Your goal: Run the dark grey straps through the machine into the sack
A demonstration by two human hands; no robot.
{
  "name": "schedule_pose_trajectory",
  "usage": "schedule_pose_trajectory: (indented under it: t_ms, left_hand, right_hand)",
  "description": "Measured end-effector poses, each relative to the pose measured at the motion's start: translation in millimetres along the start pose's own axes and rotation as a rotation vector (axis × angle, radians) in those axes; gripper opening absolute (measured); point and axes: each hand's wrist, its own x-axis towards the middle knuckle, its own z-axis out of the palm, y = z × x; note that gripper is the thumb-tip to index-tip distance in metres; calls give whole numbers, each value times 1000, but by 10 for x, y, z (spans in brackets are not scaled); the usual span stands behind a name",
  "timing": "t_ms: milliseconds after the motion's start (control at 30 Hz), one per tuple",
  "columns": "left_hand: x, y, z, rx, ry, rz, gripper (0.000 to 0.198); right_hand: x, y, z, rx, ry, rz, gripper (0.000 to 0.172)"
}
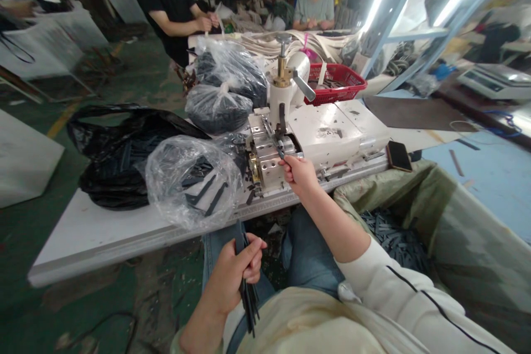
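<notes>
Your right hand (299, 172) pinches what looks like a dark strip (281, 152) at the skiving machine (279, 102); that close, a snag could nip you. Left hand (237, 274) clutches the strip bundle (250, 307) above your lap; a slack grip could spill it.

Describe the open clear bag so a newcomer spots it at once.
Find the white machine on the table. Left of it in the picture, near the table's front edge and beside the black bag, lies the clear bag. Its mouth gapes, showing dark strips inside, unlike the knotted bag behind it.
</notes>
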Motion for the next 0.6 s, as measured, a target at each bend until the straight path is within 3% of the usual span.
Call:
schedule_pose_trajectory:
  t_ms: [200,300,367,433,533,600]
  left_hand:
    - [6,-19,15,-9,0,-16,34]
    - [3,-30,25,-17,-19,-14,32]
    - [-6,-24,35,-26,-44,-21,31]
    - [-15,-15,45,-38,-73,-37,30]
    - [-7,-19,81,-47,-125,-73,27]
    - [18,-40,136,-43,-169,-98,26]
  right_hand:
    - [29,-40,20,21,38,-54,21]
    - [2,-85,-230,-15,155,-246,26]
    - [-81,-130,-648,-117,353,-430,31]
    - [-220,-193,-1238,-345,635,-578,41]
    - [-487,-328,-2089,-987,1065,-628,56]
    - [-664,-403,-2336,-1242,1137,-674,69]
